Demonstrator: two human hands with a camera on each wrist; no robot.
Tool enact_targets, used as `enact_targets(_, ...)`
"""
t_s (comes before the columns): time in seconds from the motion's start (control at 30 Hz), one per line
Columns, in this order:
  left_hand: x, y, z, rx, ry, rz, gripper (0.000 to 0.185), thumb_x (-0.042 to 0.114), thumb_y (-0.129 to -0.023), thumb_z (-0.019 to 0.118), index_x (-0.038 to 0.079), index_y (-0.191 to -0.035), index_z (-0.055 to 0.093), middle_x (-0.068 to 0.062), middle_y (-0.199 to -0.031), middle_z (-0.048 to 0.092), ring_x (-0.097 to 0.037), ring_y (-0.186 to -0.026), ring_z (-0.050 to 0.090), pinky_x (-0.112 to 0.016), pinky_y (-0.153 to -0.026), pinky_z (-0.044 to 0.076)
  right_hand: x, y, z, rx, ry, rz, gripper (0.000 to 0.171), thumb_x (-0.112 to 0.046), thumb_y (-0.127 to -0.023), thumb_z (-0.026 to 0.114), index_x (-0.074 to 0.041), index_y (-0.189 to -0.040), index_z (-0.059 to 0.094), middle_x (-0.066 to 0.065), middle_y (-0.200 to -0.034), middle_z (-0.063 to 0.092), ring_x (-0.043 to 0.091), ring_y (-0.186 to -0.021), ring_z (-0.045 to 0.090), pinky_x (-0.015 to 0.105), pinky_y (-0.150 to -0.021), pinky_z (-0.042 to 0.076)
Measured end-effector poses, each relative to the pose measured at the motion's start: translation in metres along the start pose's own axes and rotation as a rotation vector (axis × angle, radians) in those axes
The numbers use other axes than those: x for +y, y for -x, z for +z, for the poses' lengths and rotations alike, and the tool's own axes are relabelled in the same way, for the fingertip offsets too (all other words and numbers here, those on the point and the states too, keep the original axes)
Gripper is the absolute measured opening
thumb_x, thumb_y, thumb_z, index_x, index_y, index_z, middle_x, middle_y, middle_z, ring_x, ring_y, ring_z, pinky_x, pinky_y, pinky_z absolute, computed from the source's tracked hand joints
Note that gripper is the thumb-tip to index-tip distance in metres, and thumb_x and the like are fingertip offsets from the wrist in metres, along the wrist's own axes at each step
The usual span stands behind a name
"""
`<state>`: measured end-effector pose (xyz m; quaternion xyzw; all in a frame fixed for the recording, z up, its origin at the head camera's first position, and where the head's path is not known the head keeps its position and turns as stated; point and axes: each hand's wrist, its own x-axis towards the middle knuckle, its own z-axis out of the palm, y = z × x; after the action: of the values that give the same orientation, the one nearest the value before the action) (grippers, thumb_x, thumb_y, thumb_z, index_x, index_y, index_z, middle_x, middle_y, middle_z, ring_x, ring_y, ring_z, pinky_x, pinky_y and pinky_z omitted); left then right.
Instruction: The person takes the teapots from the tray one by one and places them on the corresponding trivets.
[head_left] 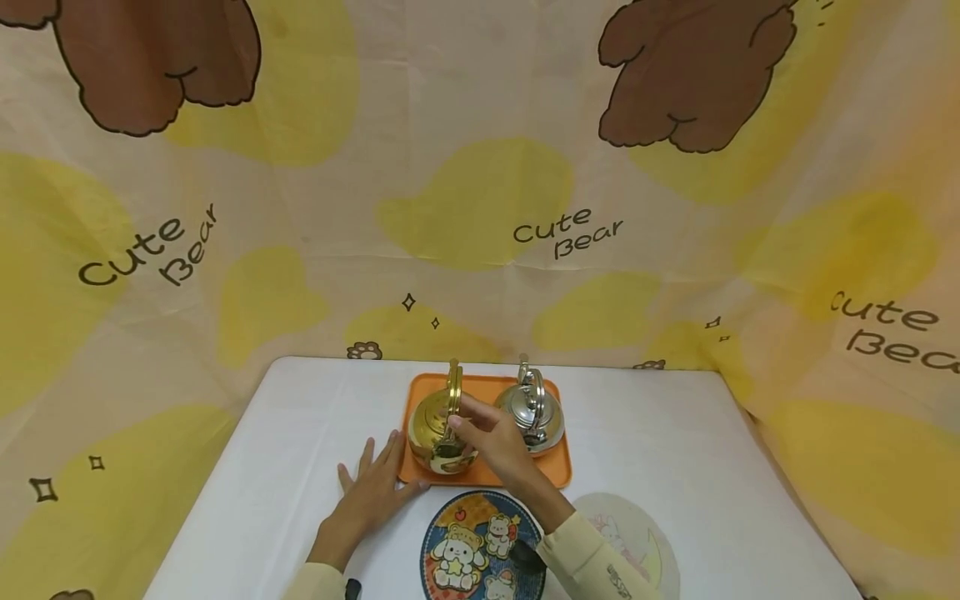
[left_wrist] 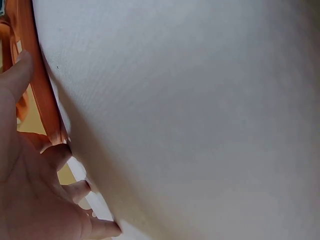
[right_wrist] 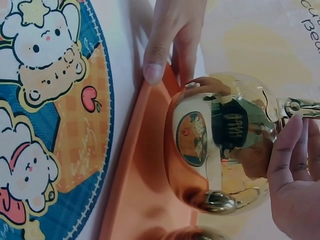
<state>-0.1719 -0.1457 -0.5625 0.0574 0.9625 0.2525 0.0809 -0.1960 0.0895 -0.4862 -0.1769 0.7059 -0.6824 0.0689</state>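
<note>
A shiny gold teapot (head_left: 429, 429) with an upright handle stands on the left part of an orange tray (head_left: 480, 478). My right hand (head_left: 501, 442) holds its handle, the fingers and thumb around the metal in the right wrist view, where the teapot's rounded body (right_wrist: 192, 175) mirrors the surroundings. At the tray's left side, my left hand (head_left: 375, 490) lies with spread fingers and touches the edge. The left wrist view shows this hand (left_wrist: 35, 195) against the orange rim (left_wrist: 46, 100). Beside the gold one, a silver teapot (head_left: 553, 414) sits on the tray's right part, partly behind my right hand.
In front of the tray lies a round blue mat (head_left: 480, 521) with cartoon animals, partly under my right sleeve. A pale round mat (head_left: 660, 533) is to its right. White cloth covers the table (head_left: 300, 433); a bear-print curtain (head_left: 480, 200) hangs behind.
</note>
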Motion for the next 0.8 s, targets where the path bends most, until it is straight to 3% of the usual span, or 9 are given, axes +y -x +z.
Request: enact_targets(0.8,0.0,-0.002,-0.001,-0.002,0.009,-0.004,0.103,0.069,-0.095,0.065,0.008,-0.169,0.026,-0.018,-0.174,0.027,-0.057,-0.159,0.01,-0.091,-0.11,-0.002,-0.026,0.015,-0.008,-0.054,-0.005,-0.096,0.047,-0.013,-0.108,0.062,-0.003,-0.153,0.055,0.019,-0.135,0.072,0.014,-0.094,0.067,0.037,-0.071,0.062)
